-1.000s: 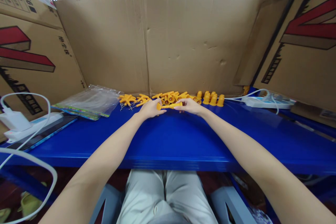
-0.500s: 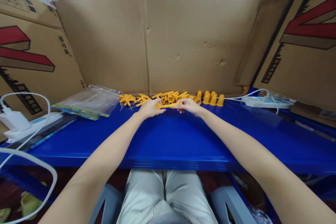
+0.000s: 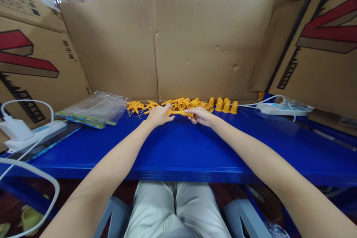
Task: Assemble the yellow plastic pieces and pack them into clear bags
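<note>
Both hands hold one long yellow plastic rod point(image 3: 180, 112) level above the blue table point(image 3: 178, 152). My left hand point(image 3: 158, 116) pinches its flared left end. My right hand point(image 3: 201, 115) is closed round its right end. Right behind the hands lies a pile of yellow plastic parts point(image 3: 184, 103). Yellow star-shaped pieces point(image 3: 135, 106) with small chains lie to the left of that pile. A row of upright yellow caps point(image 3: 226, 105) stands to its right.
Cardboard sheets point(image 3: 195, 44) wall the table at the back and on both sides. Clear plastic bags point(image 3: 96, 108) lie at the left. A white charger point(image 3: 15, 128) with its cable sits on a tablet at far left. A white power strip point(image 3: 281, 109) lies at the right.
Both hands with the yellow rod have drawn slightly nearer to me and away from the pile. The grip on the rod is the same.
</note>
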{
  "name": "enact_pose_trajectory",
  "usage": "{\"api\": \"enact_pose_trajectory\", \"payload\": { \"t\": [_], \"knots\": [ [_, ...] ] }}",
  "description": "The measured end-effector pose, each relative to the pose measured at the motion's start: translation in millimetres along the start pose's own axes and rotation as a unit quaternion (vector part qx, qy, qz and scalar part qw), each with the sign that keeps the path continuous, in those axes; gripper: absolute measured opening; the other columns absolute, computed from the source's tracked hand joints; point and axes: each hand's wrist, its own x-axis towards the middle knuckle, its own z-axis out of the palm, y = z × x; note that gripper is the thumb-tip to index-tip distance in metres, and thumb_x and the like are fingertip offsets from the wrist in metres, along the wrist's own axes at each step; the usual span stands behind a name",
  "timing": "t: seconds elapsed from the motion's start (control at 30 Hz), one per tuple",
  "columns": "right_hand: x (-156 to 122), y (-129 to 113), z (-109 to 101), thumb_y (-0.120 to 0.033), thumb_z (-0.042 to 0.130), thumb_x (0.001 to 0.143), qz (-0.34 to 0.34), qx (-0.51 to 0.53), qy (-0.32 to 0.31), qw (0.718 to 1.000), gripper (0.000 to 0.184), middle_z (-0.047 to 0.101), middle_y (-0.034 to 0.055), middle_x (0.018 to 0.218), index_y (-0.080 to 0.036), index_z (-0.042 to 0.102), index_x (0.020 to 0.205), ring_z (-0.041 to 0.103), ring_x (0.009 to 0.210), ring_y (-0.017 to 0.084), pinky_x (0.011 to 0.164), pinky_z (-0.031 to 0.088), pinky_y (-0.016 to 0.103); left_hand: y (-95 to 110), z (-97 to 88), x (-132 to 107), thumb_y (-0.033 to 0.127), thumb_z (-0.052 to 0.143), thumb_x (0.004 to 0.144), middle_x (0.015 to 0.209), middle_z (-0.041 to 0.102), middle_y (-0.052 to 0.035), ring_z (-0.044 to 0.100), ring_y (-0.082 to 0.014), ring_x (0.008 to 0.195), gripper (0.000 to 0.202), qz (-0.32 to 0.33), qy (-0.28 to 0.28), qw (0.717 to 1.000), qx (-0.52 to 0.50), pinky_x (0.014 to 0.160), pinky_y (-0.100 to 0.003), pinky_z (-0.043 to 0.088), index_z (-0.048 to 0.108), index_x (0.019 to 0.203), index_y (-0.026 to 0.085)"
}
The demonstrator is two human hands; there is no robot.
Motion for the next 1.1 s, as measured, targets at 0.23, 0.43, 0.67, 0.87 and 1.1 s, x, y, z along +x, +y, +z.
{"api": "enact_pose_trajectory", "payload": {
  "t": [0.23, 0.43, 0.67, 0.87, 1.1],
  "knots": [
    [-1, -1, -1, -0.028, 0.065, 0.076, 0.005, -0.009, -0.017, 1.0, 0.016, 0.054, -0.0022, 0.048, -0.014, 0.058, 0.069, 0.043, 0.037, 0.006, 0.035, 0.034, 0.018, 2, -0.4, 0, 0.047, 0.052, 0.08, 0.086, 0.067, -0.0076, 0.064, -0.0241, 0.084, 0.043, -0.009, 0.018, 1.0, 0.004, 0.07, -0.029, 0.043, 0.049, 0.113, 0.02],
    [4, 9, -3, -0.037, 0.068, 0.072, -0.144, -0.272, 0.035, 0.951, 0.025, 0.064, 0.0041, 0.071, -0.015, 0.063, 0.081, 0.059, 0.06, 0.014, 0.055, 0.046, 0.025, -3, 5.7, 2, 0.049, 0.058, 0.074, 0.077, 0.067, -0.0015, 0.063, -0.0215, 0.079, 0.037, -0.027, -0.036, 0.998, -0.047, 0.067, -0.027, 0.042, 0.054, 0.101, 0.024],
    [4, 6, -6, -0.044, 0.063, 0.074, -0.284, -0.46, 0.047, 0.84, 0.033, 0.065, 0.004, 0.072, -0.013, 0.067, 0.084, 0.054, 0.06, 0.014, 0.057, 0.038, 0.025, -7, 6.6, 4, 0.048, 0.06, 0.071, 0.071, 0.065, -0.0003, 0.063, -0.0226, 0.078, 0.036, -0.022, -0.021, 0.997, -0.074, 0.064, -0.027, 0.042, 0.056, 0.097, 0.024],
    [7, 7, -9, -0.052, 0.063, 0.07, -0.229, -0.402, 0.012, 0.886, 0.041, 0.059, 0.001, 0.055, -0.013, 0.067, 0.08, 0.047, 0.046, 0.011, 0.046, 0.032, 0.022, -5, 2.9, 3, 0.048, 0.057, 0.072, 0.062, 0.062, 0.0011, 0.062, -0.0213, 0.071, 0.035, -0.025, -0.034, 0.997, -0.067, 0.065, -0.028, 0.041, 0.057, 0.098, 0.024],
    [6, 5, -7, -0.049, 0.07, 0.064, -0.19, -0.308, 0.0, 0.932, 0.036, 0.06, 0.0014, 0.054, -0.014, 0.066, 0.072, 0.052, 0.047, 0.011, 0.049, 0.039, 0.024, -4, 1.4, 3, 0.049, 0.055, 0.075, 0.073, 0.065, -0.0028, 0.063, -0.0232, 0.078, 0.04, -0.007, -0.023, 0.999, -0.022, 0.067, -0.028, 0.042, 0.056, 0.104, 0.022]
  ]
}}
